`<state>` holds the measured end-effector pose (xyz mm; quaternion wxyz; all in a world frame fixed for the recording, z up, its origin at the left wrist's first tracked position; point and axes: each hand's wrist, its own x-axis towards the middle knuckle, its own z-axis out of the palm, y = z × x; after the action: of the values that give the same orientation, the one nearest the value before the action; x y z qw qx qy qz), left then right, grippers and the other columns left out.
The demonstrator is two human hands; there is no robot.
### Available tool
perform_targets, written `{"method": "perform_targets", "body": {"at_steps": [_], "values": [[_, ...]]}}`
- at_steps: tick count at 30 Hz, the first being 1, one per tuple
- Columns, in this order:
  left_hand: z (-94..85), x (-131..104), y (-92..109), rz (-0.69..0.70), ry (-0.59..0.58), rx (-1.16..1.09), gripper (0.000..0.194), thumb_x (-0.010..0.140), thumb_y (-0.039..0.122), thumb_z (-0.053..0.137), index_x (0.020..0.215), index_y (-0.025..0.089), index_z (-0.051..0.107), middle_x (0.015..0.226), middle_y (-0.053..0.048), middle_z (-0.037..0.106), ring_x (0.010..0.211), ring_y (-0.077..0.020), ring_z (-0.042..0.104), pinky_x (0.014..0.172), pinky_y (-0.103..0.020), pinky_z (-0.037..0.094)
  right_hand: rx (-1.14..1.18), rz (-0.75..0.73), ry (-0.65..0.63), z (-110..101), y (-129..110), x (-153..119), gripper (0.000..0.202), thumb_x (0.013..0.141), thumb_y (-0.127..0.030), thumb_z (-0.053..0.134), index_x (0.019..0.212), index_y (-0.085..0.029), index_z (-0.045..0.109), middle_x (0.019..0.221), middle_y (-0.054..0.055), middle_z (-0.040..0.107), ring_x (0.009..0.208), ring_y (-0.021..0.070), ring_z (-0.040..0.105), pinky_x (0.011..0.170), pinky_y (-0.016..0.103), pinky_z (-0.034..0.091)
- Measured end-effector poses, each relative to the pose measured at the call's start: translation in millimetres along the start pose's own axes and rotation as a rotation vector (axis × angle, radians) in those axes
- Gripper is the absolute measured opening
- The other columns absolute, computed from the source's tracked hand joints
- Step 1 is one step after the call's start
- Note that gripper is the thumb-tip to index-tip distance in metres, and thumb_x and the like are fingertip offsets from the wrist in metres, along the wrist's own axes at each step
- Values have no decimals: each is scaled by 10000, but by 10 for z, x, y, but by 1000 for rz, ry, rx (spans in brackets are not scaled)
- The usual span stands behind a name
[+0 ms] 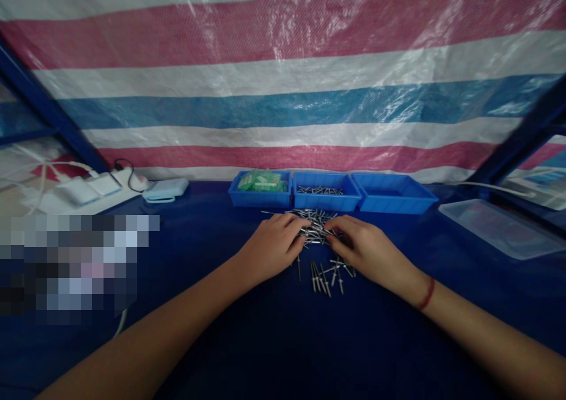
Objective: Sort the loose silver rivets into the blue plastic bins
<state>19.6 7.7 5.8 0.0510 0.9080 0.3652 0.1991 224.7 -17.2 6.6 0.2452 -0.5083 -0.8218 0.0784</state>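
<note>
1. Head view: left hand and right hand flank a pile of slim silver metal rivets on the dark-blue table, apparently containing it; fingers curved, any pinch indeterminable.
2. Three blue rectangular plastic bins stand just behind, presumably for reach.

Just the one cam here, worn on my head, so it's pretty much my own eye line: forward and tipped down over the blue tabletop. My forearms come in from the bottom corners, and my left hand and right hand land around mid-frame, close enough to pick out single rivets. It faces the striped tarp head-on, which fills the top half, and goes wide enough to catch the power strip left and the clear plastic lid right.
</note>
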Motion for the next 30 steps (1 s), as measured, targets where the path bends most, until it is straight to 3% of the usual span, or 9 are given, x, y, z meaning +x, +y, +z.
{"method": "perform_targets", "body": {"at_steps": [7, 12, 15, 20, 26, 30], "values": [[26, -5, 40, 4, 72, 5, 406, 842, 106, 449, 1222, 246, 484, 1165, -62, 551, 1067, -223, 517, 891, -421, 435, 120, 124, 67, -28, 50, 15, 169, 829, -223, 497, 973, -193, 581, 756, 4, 659, 612, 137, 616, 566, 250, 447], [48, -3, 150, 92, 113, 47, 279, 835, 162, 502, 1086, 248, 587, 1212, -63, 516, 1157, -246, 446, 928, -439, 391, 32, 100, 63, -95, 109, 15, 258, 831, -207, 466, 1073, -189, 553, 817, 25, 660, 679, 150, 622, 610, 263, 453], [59, -17, 188, 124, 79, 38, 190, 861, 225, 502, 1007, 237, 623, 1189, -62, 526, 1138, -241, 459, 922, -437, 391, -116, 109, 30, -182, 106, -1, 200, 817, -209, 462, 958, -183, 601, 875, 56, 649, 724, 173, 609, 652, 292, 442], [84, -37, 186, 107, 55, 29, 181, 871, 258, 505, 998, 229, 631, 1179, -67, 531, 1131, -239, 465, 920, -436, 392, -171, 206, -163, -292, 18, -30, 187, 809, -218, 451, 774, -187, 633, 705, 37, 643, 629, 165, 595, 580, 282, 398], [107, -38, 173, 100, 54, 18, 181, 865, 272, 520, 1011, 233, 620, 1192, -68, 521, 1127, -243, 467, 917, -446, 395, -76, 86, -204, -291, 6, -62, 199, 745, -148, 496, 895, -201, 616, 761, 4, 647, 614, 129, 575, 570, 262, 407], [101, -41, 180, 93, 51, 12, 178, 864, 259, 518, 1008, 234, 620, 1187, -68, 527, 1126, -244, 472, 917, -450, 396, -124, 31, -214, -270, 53, -77, 178, 766, -197, 532, 896, -213, 653, 827, 29, 644, 677, 155, 586, 594, 282, 434]]}}
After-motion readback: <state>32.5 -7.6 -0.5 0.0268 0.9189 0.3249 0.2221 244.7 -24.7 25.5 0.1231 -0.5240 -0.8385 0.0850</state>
